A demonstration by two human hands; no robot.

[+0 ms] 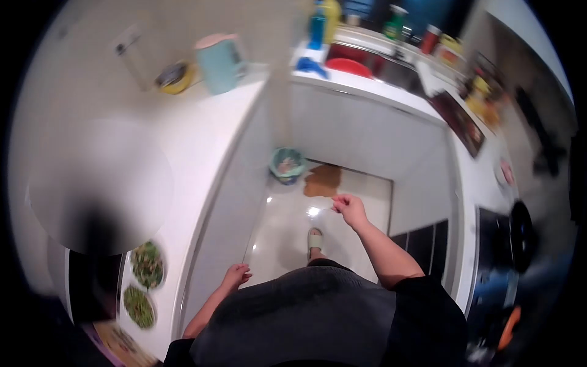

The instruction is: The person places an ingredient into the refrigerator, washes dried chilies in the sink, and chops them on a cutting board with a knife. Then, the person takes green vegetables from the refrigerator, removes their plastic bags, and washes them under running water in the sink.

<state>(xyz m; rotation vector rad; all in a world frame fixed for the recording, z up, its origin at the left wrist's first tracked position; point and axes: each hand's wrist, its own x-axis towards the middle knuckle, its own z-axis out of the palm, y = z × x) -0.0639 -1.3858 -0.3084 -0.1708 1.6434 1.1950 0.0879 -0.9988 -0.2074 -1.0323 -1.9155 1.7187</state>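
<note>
Waste bin [287,165] with a green liner and pale scraps is seen beyond the left hand [235,276].

The left hand is loosely open; the right hand [350,210] is pinched closed, its contents unclear, near a brown patch [323,181] on glossy floor [284,235]. Plates of greens [147,265] are set left of the left hand.
</note>
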